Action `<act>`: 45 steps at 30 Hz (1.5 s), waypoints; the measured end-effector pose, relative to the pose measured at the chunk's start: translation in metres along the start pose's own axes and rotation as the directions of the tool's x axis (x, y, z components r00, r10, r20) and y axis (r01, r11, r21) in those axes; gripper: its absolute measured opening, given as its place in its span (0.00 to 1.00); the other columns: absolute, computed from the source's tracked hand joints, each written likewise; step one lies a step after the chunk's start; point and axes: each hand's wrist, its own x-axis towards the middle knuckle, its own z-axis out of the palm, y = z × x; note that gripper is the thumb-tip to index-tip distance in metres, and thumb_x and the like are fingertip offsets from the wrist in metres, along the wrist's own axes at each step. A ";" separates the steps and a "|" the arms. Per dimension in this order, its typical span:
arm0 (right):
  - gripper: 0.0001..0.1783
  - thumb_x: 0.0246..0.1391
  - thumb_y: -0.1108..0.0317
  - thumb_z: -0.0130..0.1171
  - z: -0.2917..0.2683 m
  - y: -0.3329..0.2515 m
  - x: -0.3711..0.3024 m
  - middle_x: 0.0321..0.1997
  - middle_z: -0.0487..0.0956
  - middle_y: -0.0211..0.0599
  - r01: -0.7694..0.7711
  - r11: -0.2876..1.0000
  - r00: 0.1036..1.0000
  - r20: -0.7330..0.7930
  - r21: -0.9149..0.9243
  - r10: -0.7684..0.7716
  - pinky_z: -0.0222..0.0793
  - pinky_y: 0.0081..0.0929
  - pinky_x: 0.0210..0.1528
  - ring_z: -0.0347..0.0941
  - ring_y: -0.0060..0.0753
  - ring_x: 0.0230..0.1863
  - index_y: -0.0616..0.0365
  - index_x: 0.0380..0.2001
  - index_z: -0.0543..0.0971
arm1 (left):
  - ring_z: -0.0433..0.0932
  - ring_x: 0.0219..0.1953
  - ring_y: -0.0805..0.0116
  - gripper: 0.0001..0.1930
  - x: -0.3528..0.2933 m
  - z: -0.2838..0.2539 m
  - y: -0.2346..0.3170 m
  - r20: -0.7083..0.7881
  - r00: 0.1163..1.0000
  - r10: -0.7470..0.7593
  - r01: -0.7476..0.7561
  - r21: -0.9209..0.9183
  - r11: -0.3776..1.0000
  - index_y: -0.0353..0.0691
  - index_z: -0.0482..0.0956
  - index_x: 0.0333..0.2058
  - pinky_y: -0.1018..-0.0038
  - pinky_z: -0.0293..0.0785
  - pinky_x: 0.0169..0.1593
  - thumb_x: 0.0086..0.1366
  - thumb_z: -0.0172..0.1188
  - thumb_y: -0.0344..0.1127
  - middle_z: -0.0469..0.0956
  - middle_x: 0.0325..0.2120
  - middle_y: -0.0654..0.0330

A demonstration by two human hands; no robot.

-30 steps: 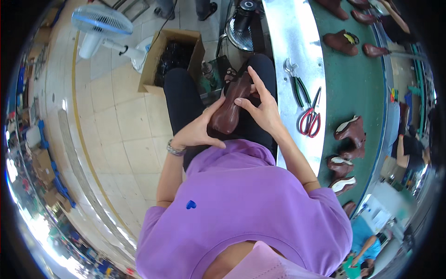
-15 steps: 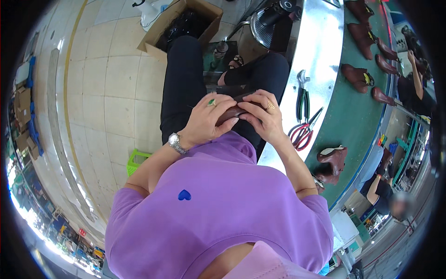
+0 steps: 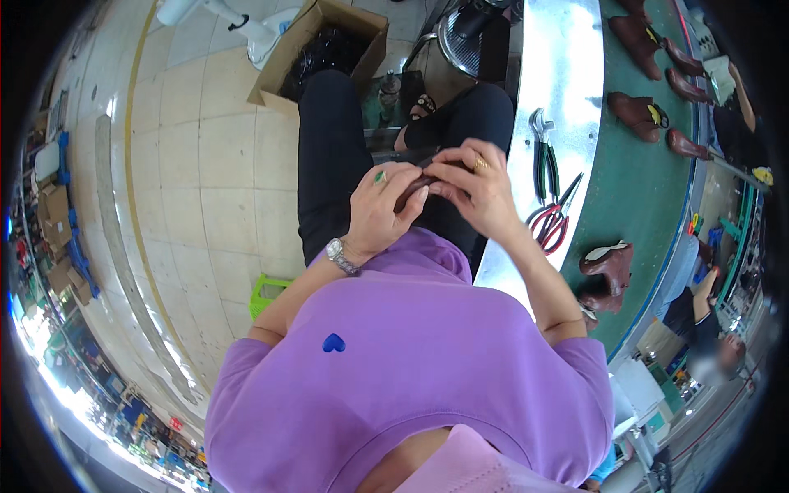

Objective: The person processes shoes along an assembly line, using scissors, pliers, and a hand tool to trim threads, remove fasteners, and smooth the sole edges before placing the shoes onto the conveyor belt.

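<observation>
Over my lap, both hands are closed on a dark brown leather boot [image 3: 408,192], most of which my fingers cover. My left hand [image 3: 380,209], with a green-stoned ring and a wristwatch, wraps its left side with the thumb on the near edge. Pinching the right side is my right hand [image 3: 478,189], its fingertips close to those of the left. On the metal ledge to my right lie green-handled pliers [image 3: 545,160] and red-handled scissors [image 3: 552,226].
A green conveyor belt [image 3: 608,197] on the right carries several brown boots [image 3: 638,117]. At the upper left stands an open cardboard box [image 3: 271,82] with black plastic inside. A light-green basket [image 3: 265,296] sits left of me. Other people work beyond the belt.
The view has shifted, so most things appear a little displaced. My right hand has turned and lifted slightly at the boot; both hands keep their hold.
</observation>
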 end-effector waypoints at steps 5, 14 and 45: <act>0.09 0.42 0.61 0.63 0.020 0.020 0.025 0.26 0.76 0.30 0.086 0.996 0.982 -0.170 0.039 -0.078 0.65 0.27 0.38 0.70 0.33 0.33 0.54 0.21 0.80 | 0.75 0.38 0.57 0.21 0.010 -0.011 0.000 0.218 0.923 -0.317 0.369 -0.276 0.887 0.34 0.70 0.47 0.72 0.69 0.44 0.59 0.57 0.41 0.75 0.39 0.52; 0.11 0.45 0.62 0.57 0.034 0.004 0.029 0.16 0.74 0.28 0.155 0.985 0.972 -0.188 0.078 -0.138 0.62 0.25 0.29 0.67 0.29 0.21 0.54 0.14 0.77 | 0.74 0.31 0.77 0.28 0.020 -0.047 -0.014 0.697 0.636 -0.332 0.680 -0.303 0.668 0.31 0.74 0.46 0.80 0.70 0.37 0.49 0.69 0.42 0.79 0.30 0.58; 0.14 0.53 0.61 0.53 0.034 0.004 0.035 0.17 0.74 0.28 0.192 0.972 0.981 -0.007 0.138 -0.192 0.63 0.25 0.38 0.71 0.30 0.23 0.49 0.42 0.77 | 0.77 0.33 0.63 0.26 0.015 -0.040 0.013 0.537 0.771 -0.342 0.442 -0.065 0.895 0.33 0.75 0.39 0.73 0.71 0.38 0.46 0.69 0.46 0.77 0.30 0.53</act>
